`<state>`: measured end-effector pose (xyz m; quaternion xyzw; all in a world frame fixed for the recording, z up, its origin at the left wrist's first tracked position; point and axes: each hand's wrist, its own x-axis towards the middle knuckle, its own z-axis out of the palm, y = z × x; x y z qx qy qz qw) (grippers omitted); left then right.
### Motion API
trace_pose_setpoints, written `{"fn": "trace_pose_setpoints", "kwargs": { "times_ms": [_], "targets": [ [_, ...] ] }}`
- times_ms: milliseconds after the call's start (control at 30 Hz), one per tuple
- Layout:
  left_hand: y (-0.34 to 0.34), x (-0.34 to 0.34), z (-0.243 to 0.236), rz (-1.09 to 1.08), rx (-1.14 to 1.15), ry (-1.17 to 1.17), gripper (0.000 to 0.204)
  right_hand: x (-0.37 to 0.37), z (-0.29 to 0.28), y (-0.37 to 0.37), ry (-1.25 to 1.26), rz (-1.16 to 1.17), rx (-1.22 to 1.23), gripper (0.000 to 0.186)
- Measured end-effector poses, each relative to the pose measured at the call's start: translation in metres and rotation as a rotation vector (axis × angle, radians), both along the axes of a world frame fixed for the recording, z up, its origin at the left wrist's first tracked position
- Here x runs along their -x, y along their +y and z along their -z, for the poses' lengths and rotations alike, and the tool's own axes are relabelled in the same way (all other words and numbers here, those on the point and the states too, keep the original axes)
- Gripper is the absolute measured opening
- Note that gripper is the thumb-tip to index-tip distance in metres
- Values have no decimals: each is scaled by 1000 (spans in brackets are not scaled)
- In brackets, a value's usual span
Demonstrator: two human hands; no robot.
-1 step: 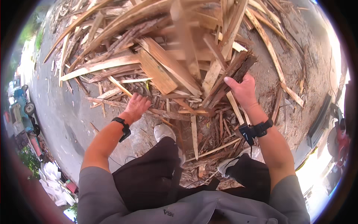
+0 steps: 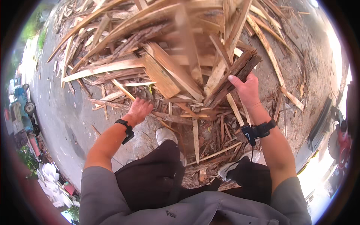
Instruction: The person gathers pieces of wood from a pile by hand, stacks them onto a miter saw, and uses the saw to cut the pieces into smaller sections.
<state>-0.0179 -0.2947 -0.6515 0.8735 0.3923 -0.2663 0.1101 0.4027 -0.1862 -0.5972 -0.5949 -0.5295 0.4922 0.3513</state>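
My right hand (image 2: 247, 88) grips a dark, rough bark-covered slab of wood (image 2: 240, 67), thumb on its near side, raised at a slant in front of me. My left hand (image 2: 139, 108) is open, fingers slightly bent and resting at the near edge of the wood scraps, beside a thin pale strip (image 2: 120, 86) and a brown piece (image 2: 168, 117). Between and beyond my hands lie light split boards (image 2: 159, 75) and a longer pale plank (image 2: 101, 69), piled crosswise. Upper middle pieces look smeared by motion.
The pile (image 2: 112, 33) spreads over grey ground (image 2: 60, 123). A blue wheeled machine (image 2: 18, 105) stands at far left, white scraps (image 2: 52, 180) below it. At far right are a red saw with round blade (image 2: 337, 138) and dark metal strips (image 2: 318, 123). My shoes (image 2: 165, 135) stand among splinters.
The whole view has shifted slightly. My left hand sits a little further right and lower in the picture; my right hand still grips the same dark slab.
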Motion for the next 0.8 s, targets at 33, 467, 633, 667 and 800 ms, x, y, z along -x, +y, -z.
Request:
{"fn": "trace_pose_setpoints", "kwargs": {
  "times_ms": [33, 467, 633, 667, 800],
  "targets": [
    [2, -1, 3, -39, 50, 18, 26, -2, -6, 18, -26, -11, -29, 53],
    [83, -55, -60, -81, -302, -240, 34, 37, 21, 49, -91, -17, 19, 52],
    [82, -59, -48, 47, -375, -174, 57, 8, -12, 55, 166, -71, -40, 36],
    [83, -58, -38, -14, -381, -286, 59, -4, -22, 59, 219, -66, 8, 34],
    [87, -56, -29, 32, -426, -248, 60, -62, -74, 78, 160, -28, -33, 29]
  ]
}}
